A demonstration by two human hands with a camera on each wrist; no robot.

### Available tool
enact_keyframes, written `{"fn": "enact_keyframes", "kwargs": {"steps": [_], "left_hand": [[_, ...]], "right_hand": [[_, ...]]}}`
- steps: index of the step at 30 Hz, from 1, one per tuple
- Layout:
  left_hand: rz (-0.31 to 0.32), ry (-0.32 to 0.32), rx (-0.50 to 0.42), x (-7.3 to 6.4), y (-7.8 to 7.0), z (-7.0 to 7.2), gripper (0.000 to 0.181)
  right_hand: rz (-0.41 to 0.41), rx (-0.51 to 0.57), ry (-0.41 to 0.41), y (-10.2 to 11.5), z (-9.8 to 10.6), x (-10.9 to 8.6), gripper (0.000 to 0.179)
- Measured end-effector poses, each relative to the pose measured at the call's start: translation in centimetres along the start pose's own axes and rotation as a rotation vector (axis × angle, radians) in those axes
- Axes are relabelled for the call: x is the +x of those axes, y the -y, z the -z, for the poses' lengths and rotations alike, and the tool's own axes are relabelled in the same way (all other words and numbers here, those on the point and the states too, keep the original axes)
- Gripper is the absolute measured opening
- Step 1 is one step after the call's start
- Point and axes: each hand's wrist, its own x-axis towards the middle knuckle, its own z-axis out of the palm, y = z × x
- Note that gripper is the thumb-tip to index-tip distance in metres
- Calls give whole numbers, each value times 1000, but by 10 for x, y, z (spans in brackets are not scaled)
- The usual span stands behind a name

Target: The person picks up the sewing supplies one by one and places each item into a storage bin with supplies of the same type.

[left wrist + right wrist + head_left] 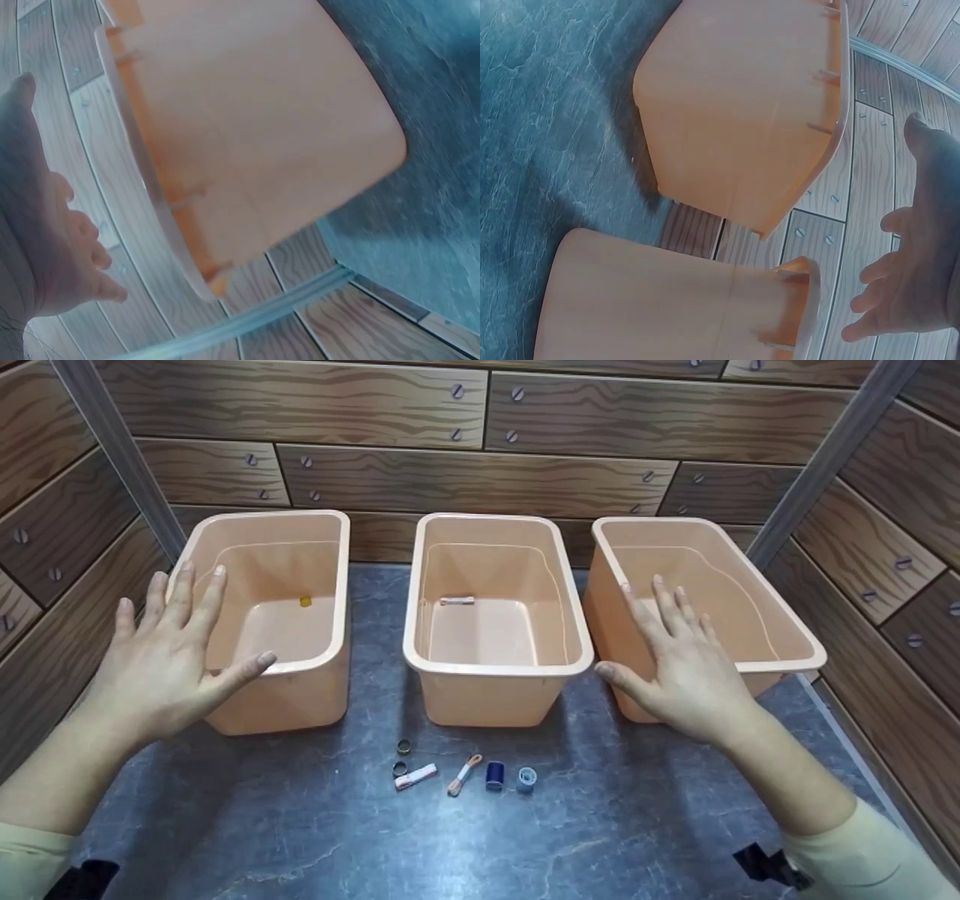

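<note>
My left hand (166, 667) is spread out over the near left part of the left peach bin (285, 697), holding nothing. My right hand (686, 675), fingers extended, hovers over the near left side of the right peach bin (780, 666) and is likewise bare. On the table in front of the middle bin (495, 697) lie two small dark rings (404, 746), a folded white strip (415, 777), a bundled orange-and-white cord (465, 775), a dark blue thread spool (495, 775) and a light blue roll (526, 779). Both wrist views show the hands above bin rims.
Inside the left bin is a small yellow piece (305, 601). A small pale bundle (457, 601) lies in the middle bin. Behind the three bins stands a wood-patterned wall (390, 476), with side walls left and right. The tabletop (360, 840) is blue-grey and marbled.
</note>
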Motion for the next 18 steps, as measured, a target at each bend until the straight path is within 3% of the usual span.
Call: {"fn": "enact_keyframes", "kwargs": {"steps": [11, 18], "left_hand": [[69, 14, -46, -7, 45, -9, 109], [103, 40, -104, -9, 66, -17, 110]], "right_hand": [[64, 59, -64, 14, -2, -6, 94], [142, 198, -156, 28, -9, -8, 97]]}}
